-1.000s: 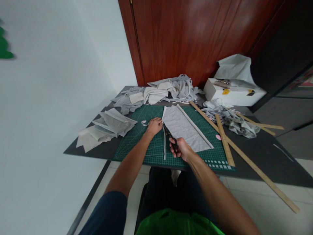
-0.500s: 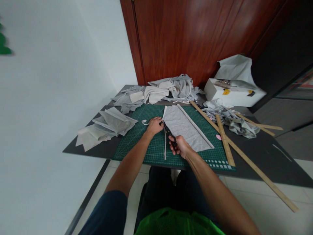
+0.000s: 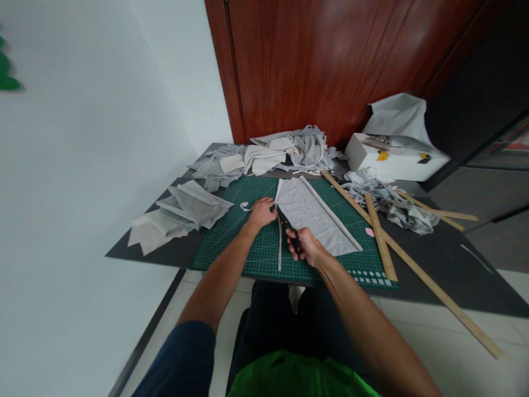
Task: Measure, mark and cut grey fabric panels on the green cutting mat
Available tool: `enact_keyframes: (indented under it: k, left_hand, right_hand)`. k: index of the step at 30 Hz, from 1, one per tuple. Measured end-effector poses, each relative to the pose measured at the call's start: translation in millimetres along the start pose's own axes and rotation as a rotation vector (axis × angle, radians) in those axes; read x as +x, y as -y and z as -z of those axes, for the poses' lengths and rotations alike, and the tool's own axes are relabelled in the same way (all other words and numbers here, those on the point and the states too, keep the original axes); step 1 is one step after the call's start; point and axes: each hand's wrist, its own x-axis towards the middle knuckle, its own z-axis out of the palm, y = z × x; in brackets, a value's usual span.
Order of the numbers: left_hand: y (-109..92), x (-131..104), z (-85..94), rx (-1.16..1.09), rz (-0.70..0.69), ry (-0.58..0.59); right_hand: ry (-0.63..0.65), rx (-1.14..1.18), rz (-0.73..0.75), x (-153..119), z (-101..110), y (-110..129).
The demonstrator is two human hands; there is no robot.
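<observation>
My right hand [image 3: 305,244] is closed round the handles of black scissors [image 3: 285,219]. Their blades point away from me, along the left edge of a light grey piece of fabric [image 3: 312,215] lying flat. At the tip of the blades, my left hand [image 3: 263,213] is closed on that fabric edge, though its fingertips are partly hidden. A narrow cut strip of fabric [image 3: 280,251] hangs toward me along the left side of the scissors. Under everything lies a green cutting mat [image 3: 231,242]. A small white scrap [image 3: 244,206] rests left of my left hand.
Folded grey fabric pieces [image 3: 194,205] lie at the left, and a heap of fabric [image 3: 285,151] lines the back. Wooden rulers [image 3: 433,292] cross at the right, one jutting past the table edge. Fabric scraps [image 3: 407,209] and a white box [image 3: 392,157] stand behind them.
The scissors and my right hand have shifted very slightly forward along the fabric edge. My left hand stays almost in place.
</observation>
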Motion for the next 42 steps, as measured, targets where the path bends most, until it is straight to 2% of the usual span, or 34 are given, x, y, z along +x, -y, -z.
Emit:
enact_keyframes:
  k: [20, 25, 29, 32, 35, 37, 42]
  left_hand:
    - [0, 0, 0.8, 0.02, 0.006, 0.01]
    - [2, 0, -1.6, 0.017, 0.016, 0.018]
    - [4, 1, -2.4, 0.021, 0.007, 0.013]
    - [2, 0, -0.9, 0.026, 0.002, 0.013]
    - [0, -1, 1.3, 0.045, 0.003, 0.016]
    - [-2, -1, 2.9, 0.063, 0.004, 0.028]
    - [-8, -5, 7.4, 0.118, 0.014, 0.075]
  right_hand:
    - [-0.029, -0.037, 0.003, 3, 0, 6]
    - [0.015, -0.034, -0.043, -16, 21, 6]
    - [0.023, -0.081, 0.158, -13, 50, 11]
    - [-0.081, -0.241, 0.322, 11, 69, 19]
    - [-0.279, -0.54, 0.354, 41, 83, 25]
    - [-0.363, -0.663, 0.374, 54, 89, 24]
    - [-0.388, -0.727, 0.38, 57, 99, 11]
